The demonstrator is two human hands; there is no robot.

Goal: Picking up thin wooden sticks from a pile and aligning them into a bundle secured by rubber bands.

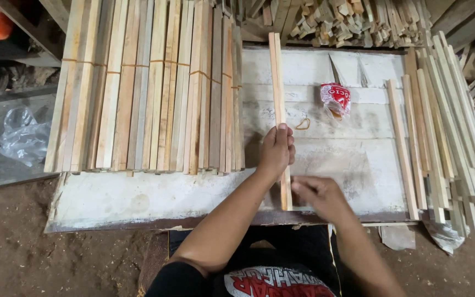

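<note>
Wooden slat (277, 82) within left hand (276, 151)

The table (138, 198) carries bundled slats (149, 88) across its left half, lying near to far. At centre, a thin bundle of slats (277, 82) lies lengthwise; the left hand (276, 151) grips it at mid-length, and the right hand (317, 195) sits at its near end. A rubber band (303, 124) lies just right of this bundle, a small packet (335, 99) farther right. Loose slats (441, 143) lie along the right edge. Offcuts (347, 22) are piled beyond the far edge. A plastic bag (23, 135) lies left of the table.
</note>
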